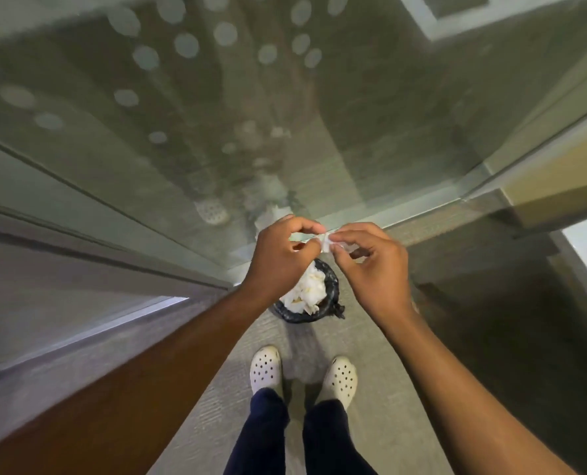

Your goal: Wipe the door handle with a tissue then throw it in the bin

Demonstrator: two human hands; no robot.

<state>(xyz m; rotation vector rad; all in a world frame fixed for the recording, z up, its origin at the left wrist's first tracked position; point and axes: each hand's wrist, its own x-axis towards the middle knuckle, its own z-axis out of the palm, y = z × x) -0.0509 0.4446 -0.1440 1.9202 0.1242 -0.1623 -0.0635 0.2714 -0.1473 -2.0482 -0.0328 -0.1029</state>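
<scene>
Far left: a brown wooden door edge (90, 399) runs diagonally up from the lower corner, with a pale metal strip along its upper side. Above and behind it, a glass wall (182, 114) with frosted round dots fills the upper half of the view; reflections in it are murky.

Left hand (278, 258): raised in front of the glass, forearm coming in from lower left. Its fingers (305, 231) are curled, thumb and forefinger pinched together on the left end of the tissue (325, 242).

Tissue: a small crumpled white scrap, held in the air between the two hands, above the bin and not in it. Most of it is hidden by the fingertips.

Bin (331, 286): on the floor directly beneath the hands, lined with a black bag, heaped with white crumpled paper (305, 293). The left wrist covers part of its rim.

Right hand (374, 265): forearm coming in from lower right, thumb and forefinger closed on the right end of the same tissue, the other fingers loosely spread and bent.

Below: two white perforated clogs (340, 378) on a grey carpeted floor (223, 389), toes pointing toward the bin, dark trouser legs (264, 437) above them.

Far right: a metal frame (422, 207) at the foot of the glass, then a yellowish panel (559, 186) and shadowed floor. Door handle not in view.
</scene>
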